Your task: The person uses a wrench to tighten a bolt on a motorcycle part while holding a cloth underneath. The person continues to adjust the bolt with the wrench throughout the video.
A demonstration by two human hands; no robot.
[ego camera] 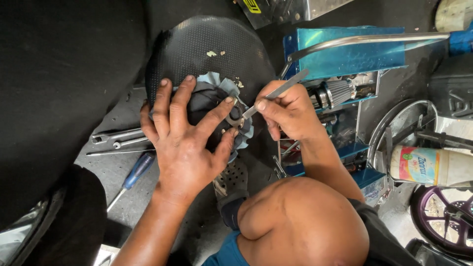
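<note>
Blue cloth lies under the left hand, whose spread fingers press a metal ring. The right hand pinches a thin metal file touching the ring.

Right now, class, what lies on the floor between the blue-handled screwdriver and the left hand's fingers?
In the head view, two metal wrenches lie between the screwdriver and the left hand.
</note>
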